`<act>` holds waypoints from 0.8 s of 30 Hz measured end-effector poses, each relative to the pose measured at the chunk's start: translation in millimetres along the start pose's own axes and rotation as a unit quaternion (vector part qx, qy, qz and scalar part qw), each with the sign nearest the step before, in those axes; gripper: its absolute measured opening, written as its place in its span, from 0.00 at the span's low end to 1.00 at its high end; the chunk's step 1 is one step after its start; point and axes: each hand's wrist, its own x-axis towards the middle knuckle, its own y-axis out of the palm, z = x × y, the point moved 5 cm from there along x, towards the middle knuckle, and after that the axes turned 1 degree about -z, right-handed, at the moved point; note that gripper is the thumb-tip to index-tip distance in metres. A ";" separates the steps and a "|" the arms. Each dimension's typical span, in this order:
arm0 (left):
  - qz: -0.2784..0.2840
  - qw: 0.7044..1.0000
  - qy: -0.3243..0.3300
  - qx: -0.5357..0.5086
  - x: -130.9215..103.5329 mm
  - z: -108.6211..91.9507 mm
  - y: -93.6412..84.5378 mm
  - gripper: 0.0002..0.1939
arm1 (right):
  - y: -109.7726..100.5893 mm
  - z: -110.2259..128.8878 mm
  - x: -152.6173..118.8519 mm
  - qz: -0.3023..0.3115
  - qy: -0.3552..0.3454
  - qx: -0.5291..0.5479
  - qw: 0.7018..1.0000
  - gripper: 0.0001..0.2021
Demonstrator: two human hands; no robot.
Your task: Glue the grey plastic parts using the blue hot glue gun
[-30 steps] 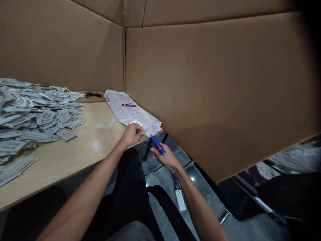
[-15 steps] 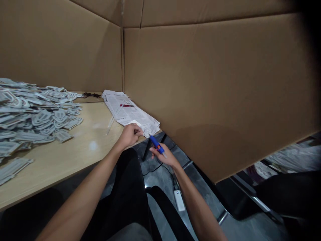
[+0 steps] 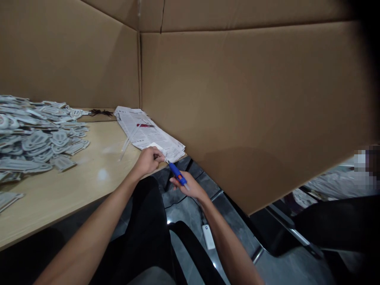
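Note:
My right hand [image 3: 192, 186] is wrapped round a blue hot glue gun [image 3: 176, 172] with an orange trigger; a translucent glue stick pokes out of its back end. Its nozzle points up and left, close to the fingertips of my left hand [image 3: 147, 161]. Those fingers are pinched together at the table's front edge, on something too small to make out. Just behind them, a small white piece [image 3: 155, 147] lies on the printed paper sheets [image 3: 135, 132]. Also on the sheets is a slim red tool [image 3: 145, 125].
Clear thin sticks [image 3: 127, 144] lie partly on the paper. A large heap of grey-white flat cut-out pieces [image 3: 35, 138] covers the table's left side, with dark brown strands [image 3: 101, 113] behind. Cardboard walls [image 3: 237, 111] enclose the back and right. A white power box [image 3: 208, 236] is on the floor.
The glue gun's nozzle has come closer to my left fingertips and now seems to meet them. The whole view has shifted slightly, so things appear further left.

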 end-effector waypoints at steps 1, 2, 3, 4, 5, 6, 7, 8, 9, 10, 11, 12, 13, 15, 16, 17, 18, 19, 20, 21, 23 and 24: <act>0.001 1.000 -0.001 -0.001 0.0 -0.2 -0.2 0.06 | -3.3 2.6 -0.1 0.001 -0.003 -0.033 0.999 0.14; 0.002 1.000 -0.002 -0.002 0.0 -0.4 -0.3 0.06 | -6.7 5.9 -0.3 0.002 -0.005 -0.073 0.997 0.13; 0.003 1.000 -0.003 -0.002 0.1 -0.6 -0.3 0.07 | -10.1 9.8 -0.5 0.002 -0.005 -0.117 0.993 0.11; 0.004 1.000 -0.003 -0.001 0.1 -0.7 -0.3 0.07 | -13.0 14.0 -0.9 0.003 -0.003 -0.163 0.987 0.09; 0.004 1.000 -0.002 0.000 0.3 -0.8 -0.4 0.07 | -15.1 18.4 -1.4 0.007 0.002 -0.209 0.978 0.07; 0.004 1.000 -0.001 0.000 0.5 -0.8 -0.5 0.07 | -16.5 22.8 -2.0 0.013 0.008 -0.255 0.967 0.04; 0.003 1.000 0.000 0.001 0.7 -0.8 -0.6 0.06 | -17.6 26.8 -2.6 0.021 0.018 -0.301 0.953 0.02; 0.002 1.000 0.001 0.000 0.9 -0.8 -0.6 0.06 | -18.5 30.2 -3.2 0.031 0.031 -0.346 0.937 0.04; 0.002 1.000 0.001 -0.001 1.1 -0.6 -0.6 0.06 | -20.0 32.9 -3.8 0.037 0.048 -0.388 0.920 0.07; 0.002 1.000 0.000 -0.002 1.2 -0.4 -0.5 0.06 | -21.6 35.4 -4.2 0.042 0.065 -0.426 0.901 0.09; 0.003 1.000 -0.001 -0.002 1.3 -0.3 -0.4 0.06 | -23.2 37.8 -4.3 0.046 0.078 -0.458 0.884 0.10; 0.003 1.000 -0.001 -0.002 1.4 -0.1 -0.4 0.06 | -24.1 40.5 -4.0 0.050 0.083 -0.482 0.871 0.10; 0.003 1.000 -0.001 -0.002 1.3 0.1 -0.3 0.06 | -24.1 43.5 -3.3 0.057 0.078 -0.498 0.862 0.10; 0.001 1.000 -0.001 0.000 1.1 0.7 -0.2 0.06 | -22.6 49.1 -1.2 0.078 0.058 -0.517 0.850 0.10; 0.000 1.000 -0.001 0.000 1.0 1.0 -0.2 0.06 | -22.2 51.2 -0.1 0.087 0.051 -0.528 0.843 0.10; -0.001 1.000 -0.001 -0.001 0.8 1.4 -0.1 0.06 | -22.4 52.8 1.1 0.094 0.050 -0.542 0.833 0.10; -0.002 1.000 -0.001 -0.003 0.8 1.7 0.2 0.06 | -23.2 53.9 2.4 0.096 0.055 -0.559 0.822 0.10; -0.001 1.000 -0.001 -0.004 0.7 2.1 0.6 0.06 | -24.3 55.0 3.7 0.094 0.064 -0.576 0.810 0.10; 0.000 1.000 -0.002 -0.005 0.8 2.4 1.0 0.06 | -25.1 56.3 5.1 0.089 0.072 -0.590 0.799 0.10; 0.001 1.000 -0.003 -0.006 0.9 2.7 1.4 0.06 | -25.2 58.0 6.5 0.085 0.077 -0.600 0.792 0.11; -0.001 1.000 -0.004 -0.005 1.2 3.2 1.6 0.06 | -23.1 62.2 9.0 0.078 0.076 -0.610 0.785 0.13; -0.004 1.000 -0.004 -0.004 1.3 3.4 1.5 0.06 | -21.2 64.3 10.0 0.078 0.071 -0.614 0.782 0.13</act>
